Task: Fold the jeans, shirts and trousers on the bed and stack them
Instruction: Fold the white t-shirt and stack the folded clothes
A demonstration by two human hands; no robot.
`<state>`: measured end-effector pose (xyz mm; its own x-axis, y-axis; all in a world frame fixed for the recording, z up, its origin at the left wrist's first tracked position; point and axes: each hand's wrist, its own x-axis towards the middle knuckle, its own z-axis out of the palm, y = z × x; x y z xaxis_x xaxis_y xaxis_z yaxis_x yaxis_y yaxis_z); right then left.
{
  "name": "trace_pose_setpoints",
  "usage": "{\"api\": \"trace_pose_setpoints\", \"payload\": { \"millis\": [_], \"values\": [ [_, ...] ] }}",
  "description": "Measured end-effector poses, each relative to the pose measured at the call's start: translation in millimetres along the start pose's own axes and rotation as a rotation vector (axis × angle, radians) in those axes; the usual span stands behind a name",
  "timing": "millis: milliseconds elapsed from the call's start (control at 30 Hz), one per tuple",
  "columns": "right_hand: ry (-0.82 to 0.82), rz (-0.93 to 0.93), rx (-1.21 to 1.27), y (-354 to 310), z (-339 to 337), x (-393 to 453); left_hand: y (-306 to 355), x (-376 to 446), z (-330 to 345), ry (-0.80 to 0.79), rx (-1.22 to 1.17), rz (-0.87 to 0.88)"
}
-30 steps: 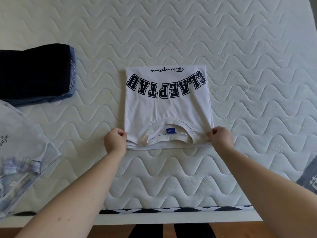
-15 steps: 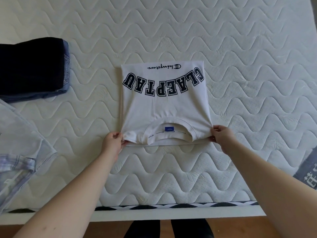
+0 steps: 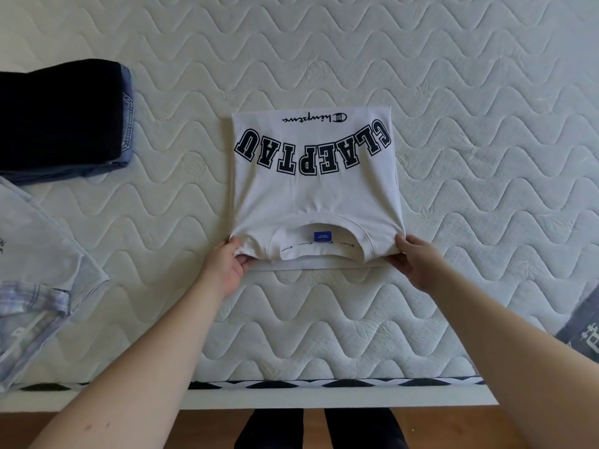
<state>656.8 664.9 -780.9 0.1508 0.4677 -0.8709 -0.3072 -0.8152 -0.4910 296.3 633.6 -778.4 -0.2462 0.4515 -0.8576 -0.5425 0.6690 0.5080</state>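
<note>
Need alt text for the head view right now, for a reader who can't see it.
Both hands, left and right, hold the near corners of a folded white T-shirt lying on a quilted mattress. Folded dark jeans lie at far left, with a pale unfolded garment nearer.

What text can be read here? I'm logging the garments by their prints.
"GLAEPTAU", upside down: block letters on the white shirt.
Script line above them: not surely readable.
Blue neck label: too small.
Grey cloth at right: a sign, unreadable.
Light shirt at left: marks, cut off.
</note>
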Motion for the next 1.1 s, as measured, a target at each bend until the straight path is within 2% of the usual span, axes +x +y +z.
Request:
{"api": "trace_pose_setpoints", "payload": {
  "millis": [33, 67, 167, 200, 233, 300, 333, 433, 533, 733, 933, 1100],
  "values": [
    [0.039, -0.021, -0.075, 1.6, -0.5, 0.5, -0.4, -0.8, 0.3, 0.025, 0.098, -0.001],
    [0.103, -0.069, -0.227, 3.4, -0.8, 1.2, -0.9, -0.8, 0.0, 0.059, 0.307, 0.038],
    [0.332, -0.304, -0.825, 4.4, 0.5, 4.2, -1.3, 4.7, -6.4, 0.265, 1.137, 0.349],
    [0.392, -0.344, -0.921, 4.0, 2.2, 4.4, 0.1, 4.4, -7.3, 0.336, 1.254, 0.431],
    [0.437, -0.358, -0.955, 3.7, 3.6, 5.3, 2.1, 4.4, -8.1, 0.393, 1.273, 0.471],
    [0.464, -0.353, -0.924, 3.4, 4.0, 8.3, 3.2, 9.4, -9.7, 0.440, 1.177, 0.439],
    [0.447, -0.352, -0.882, 2.7, 4.2, 9.4, 3.6, 12.3, -9.9, 0.412, 1.094, 0.391],
    [0.336, -0.315, -0.776, -1.6, 5.5, 7.6, 5.8, 20.3, -12.5, 0.227, 0.886, 0.295],
    [0.213, -0.243, -0.793, -7.7, 5.6, 6.5, 7.5, 21.6, -18.1, 0.052, 0.791, 0.222],
    [0.161, -0.309, -0.703, -10.2, 13.0, -0.3, 10.3, -1.3, -16.7, -0.056, 0.410, 0.121],
    [0.012, -0.215, -0.343, -29.5, 10.8, -32.7, 35.2, -37.4, -6.5, -0.059, 0.304, 0.160],
    [-0.021, -0.233, -0.251, -61.4, 13.1, -96.2, 73.6, -98.6, -9.2, -0.092, 0.256, 0.196]
  ]
}}
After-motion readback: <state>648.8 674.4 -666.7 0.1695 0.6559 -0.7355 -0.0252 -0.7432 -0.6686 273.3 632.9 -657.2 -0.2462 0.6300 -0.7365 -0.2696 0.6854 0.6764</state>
